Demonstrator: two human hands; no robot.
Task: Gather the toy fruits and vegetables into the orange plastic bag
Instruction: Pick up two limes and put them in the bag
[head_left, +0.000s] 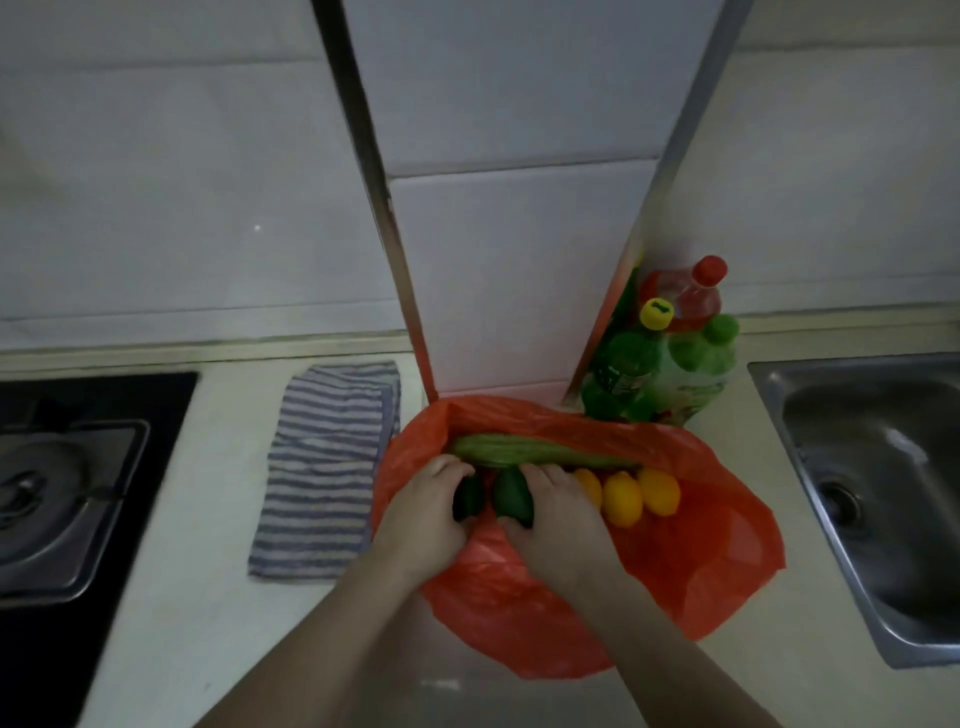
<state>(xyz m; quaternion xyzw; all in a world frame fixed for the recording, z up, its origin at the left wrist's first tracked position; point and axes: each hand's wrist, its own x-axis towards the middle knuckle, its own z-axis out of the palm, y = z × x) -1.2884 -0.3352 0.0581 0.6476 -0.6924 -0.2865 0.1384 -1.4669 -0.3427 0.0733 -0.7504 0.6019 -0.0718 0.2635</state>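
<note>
1. Two dark green toy vegetables (513, 494): the left hand (423, 512) gripped one and the right hand (558, 519) gripped the other, fingers curled round them.
2. Three yellow lemons (622, 499) lay just right of the right fingers.
3. One long pale-green gourd (540, 451) lay beyond the fingertips.
4. All lay on the one crumpled, glossy orange bag (701, 561).

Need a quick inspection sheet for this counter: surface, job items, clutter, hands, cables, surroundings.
Surface: pale counter, dimly lit.
Job's things: orange bag spread open on the counter; long light-green vegetable and three yellow lemons at its mouth.
Clutter: striped cloth left of the bag; bottles behind it.
Hands: left hand grips a dark green toy; right hand grips a second dark green toy; both over the bag.
Cables: nothing seen.
Surroundings: stove at left, sink at right, tiled wall behind.
</note>
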